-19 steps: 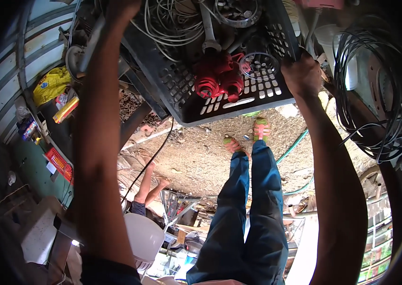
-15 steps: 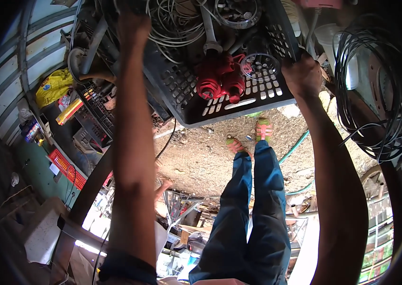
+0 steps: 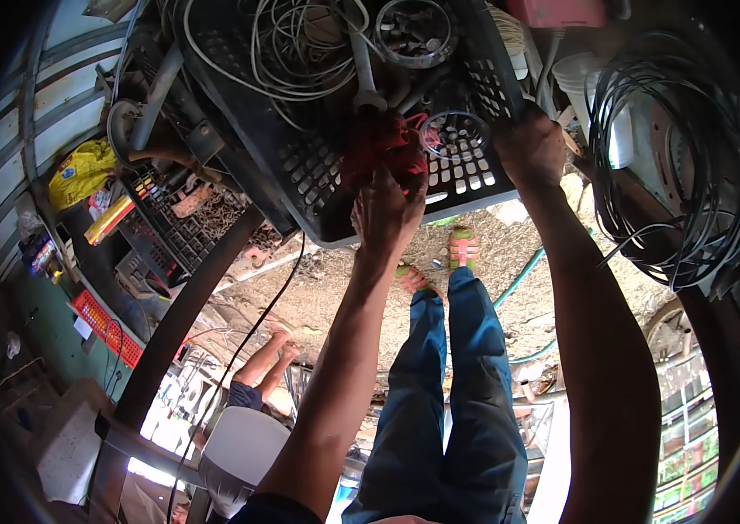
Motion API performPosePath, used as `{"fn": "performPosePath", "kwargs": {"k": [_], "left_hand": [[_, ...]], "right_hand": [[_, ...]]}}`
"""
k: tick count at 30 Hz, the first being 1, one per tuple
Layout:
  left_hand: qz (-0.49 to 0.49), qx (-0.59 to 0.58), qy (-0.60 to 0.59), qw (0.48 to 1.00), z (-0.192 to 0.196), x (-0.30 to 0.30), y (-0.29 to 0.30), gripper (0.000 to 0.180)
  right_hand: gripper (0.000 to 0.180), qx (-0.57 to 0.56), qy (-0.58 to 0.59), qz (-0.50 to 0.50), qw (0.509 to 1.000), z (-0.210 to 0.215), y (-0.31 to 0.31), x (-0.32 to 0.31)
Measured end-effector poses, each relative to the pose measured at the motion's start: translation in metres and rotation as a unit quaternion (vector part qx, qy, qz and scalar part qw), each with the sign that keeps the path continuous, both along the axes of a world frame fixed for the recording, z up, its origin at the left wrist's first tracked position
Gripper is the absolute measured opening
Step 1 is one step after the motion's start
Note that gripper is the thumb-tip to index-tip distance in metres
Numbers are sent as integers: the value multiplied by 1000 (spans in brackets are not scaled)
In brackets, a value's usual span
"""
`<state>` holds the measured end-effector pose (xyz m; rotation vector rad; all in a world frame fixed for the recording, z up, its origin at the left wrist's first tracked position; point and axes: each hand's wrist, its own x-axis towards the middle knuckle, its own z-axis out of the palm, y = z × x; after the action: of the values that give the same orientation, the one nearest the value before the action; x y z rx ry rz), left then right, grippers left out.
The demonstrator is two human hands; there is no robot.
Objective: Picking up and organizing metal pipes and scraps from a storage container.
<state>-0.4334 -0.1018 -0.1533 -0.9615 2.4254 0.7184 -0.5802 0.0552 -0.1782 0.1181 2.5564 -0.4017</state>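
Note:
A black plastic crate (image 3: 322,234) with slotted sides lies ahead of me, tilted in view. My right hand (image 3: 530,150) is closed around its right rim. Inside the crate, my left hand (image 3: 390,208) has its fingers around a red, lumpy thing with rounded ends (image 3: 383,144), partly covered by that hand; its exact kind is unclear. Just beyond it stands a grey wrench-like tool (image 3: 365,74). A tangle of pale wire (image 3: 300,65) sits at the crate's left, and two clear round containers (image 3: 414,35) with small pieces lie toward its right.
A coil of black cable (image 3: 601,113) hangs at the right. At left are a crate of metal bits (image 3: 213,214), a yellow bag (image 3: 82,175) and a red basket (image 3: 108,327). Another person's bare legs (image 3: 265,362) show behind a white rounded object (image 3: 243,445). A green hose (image 3: 523,275) crosses the ground.
My left hand has left the crate's far left side and come down to the red thing. My right hand keeps its hold on the rim. The view has shifted slightly.

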Motion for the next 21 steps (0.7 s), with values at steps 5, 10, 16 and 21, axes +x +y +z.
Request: {"fn": "performPosePath", "kwargs": {"k": [5, 10, 16, 21], "left_hand": [[32, -41, -64, 997, -4, -10, 27, 54], [115, -17, -70, 991, -1, -19, 30, 52], [118, -64, -66, 989, -8, -9, 21, 48], [146, -38, -83, 985, -1, -21, 28, 51]], "right_hand": [[54, 7, 28, 6, 1000, -16, 9, 3], [39, 7, 91, 19, 996, -23, 16, 6], [39, -19, 32, 50, 998, 8, -5, 6], [40, 6, 43, -4, 999, -9, 5, 3]]}}
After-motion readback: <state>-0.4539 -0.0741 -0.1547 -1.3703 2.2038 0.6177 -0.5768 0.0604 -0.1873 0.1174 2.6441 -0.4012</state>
